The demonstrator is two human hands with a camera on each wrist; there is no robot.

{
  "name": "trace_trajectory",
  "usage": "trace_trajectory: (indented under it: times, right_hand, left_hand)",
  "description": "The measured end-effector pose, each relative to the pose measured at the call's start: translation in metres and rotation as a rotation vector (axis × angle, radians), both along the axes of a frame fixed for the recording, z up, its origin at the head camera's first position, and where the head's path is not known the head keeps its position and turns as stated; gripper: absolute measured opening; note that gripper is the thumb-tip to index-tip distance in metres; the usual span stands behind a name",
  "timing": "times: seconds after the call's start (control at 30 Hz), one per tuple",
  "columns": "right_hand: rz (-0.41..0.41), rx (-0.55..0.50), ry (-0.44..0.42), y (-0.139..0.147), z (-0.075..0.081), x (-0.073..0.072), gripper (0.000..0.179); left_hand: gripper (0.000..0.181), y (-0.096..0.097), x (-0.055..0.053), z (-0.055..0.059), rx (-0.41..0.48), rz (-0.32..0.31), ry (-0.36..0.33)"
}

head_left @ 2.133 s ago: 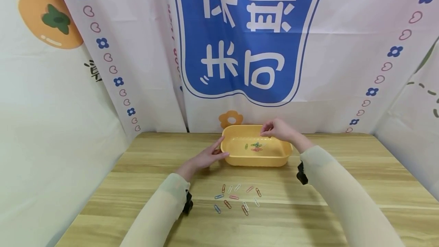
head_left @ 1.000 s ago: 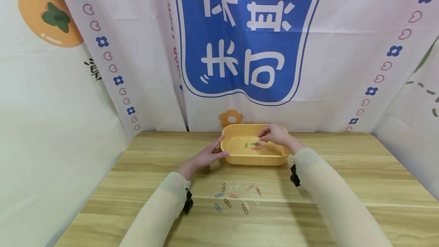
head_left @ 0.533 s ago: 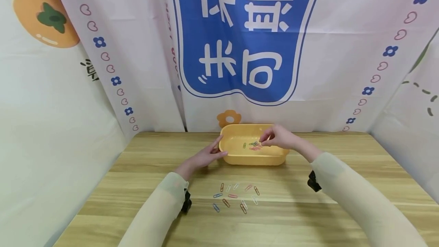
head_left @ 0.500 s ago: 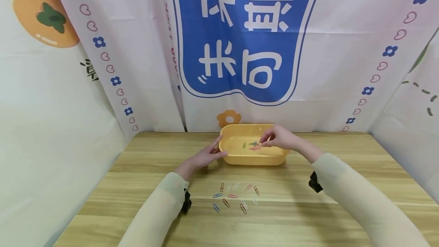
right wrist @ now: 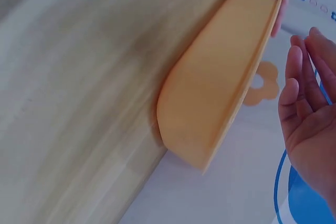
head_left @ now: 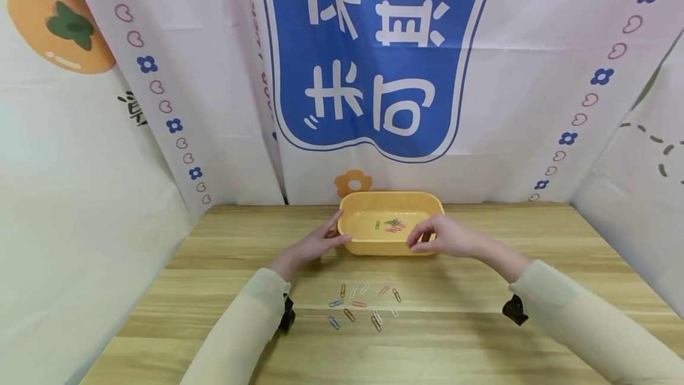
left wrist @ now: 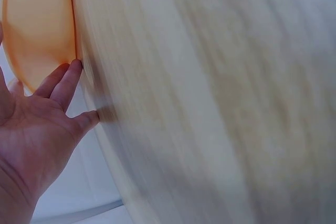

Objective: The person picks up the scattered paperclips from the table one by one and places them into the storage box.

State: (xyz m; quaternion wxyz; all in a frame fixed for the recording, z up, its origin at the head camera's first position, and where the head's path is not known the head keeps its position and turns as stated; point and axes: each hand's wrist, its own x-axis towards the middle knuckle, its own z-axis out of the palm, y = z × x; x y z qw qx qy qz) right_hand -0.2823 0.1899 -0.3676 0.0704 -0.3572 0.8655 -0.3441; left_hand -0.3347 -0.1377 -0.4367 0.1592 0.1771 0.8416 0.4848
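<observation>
In the head view a shallow yellow plastic basin (head_left: pixel 395 247) stands at the table's back edge. Several green, pink and other coloured paper clips (head_left: pixel 394 226) lie on its floor. My left hand (head_left: pixel 315 242) rests against the basin's left end, thumb along the front rim; in the left wrist view its straight fingers (left wrist: pixel 63 85) touch the basin's side. Above the front right rim hovers my right hand (head_left: pixel 446 236), fingers loosely bent with nothing seen between them. More paper clips (head_left: pixel 360 304), red, blue, white, pink and brown, lie scattered on the table in front of the basin.
The wooden table (head_left: pixel 224 290) ends at a hanging white cloth (head_left: pixel 507 135) printed with a blue panel, directly behind the basin. Further white cloth hangs on the left and right sides.
My right hand has drawn back from over the clips inside the basin toward me, to its front right rim. My left hand has stayed at the left end; the view has shifted slightly.
</observation>
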Motion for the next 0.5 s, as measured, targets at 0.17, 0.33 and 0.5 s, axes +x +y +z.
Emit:
trace_trajectory:
  times: [0.17,0.33,0.5]
  right_hand:
    - [0.056,-0.03,-0.031,-0.005,-0.008,0.014,0.007]
    - [0.085,-0.017,-0.069,-0.011,-0.023,0.021,0.007]
    - [0.117,-0.005,-0.09,-0.018,-0.038,0.023,0.01]
  left_hand:
    - [0.081,-0.001,-0.001,0.002,-0.005,-0.013,-0.012]
    - [0.083,0.002,0.01,0.019,-0.009,-0.018,-0.023]
    - [0.079,0.003,0.01,0.015,-0.003,0.006,-0.006]
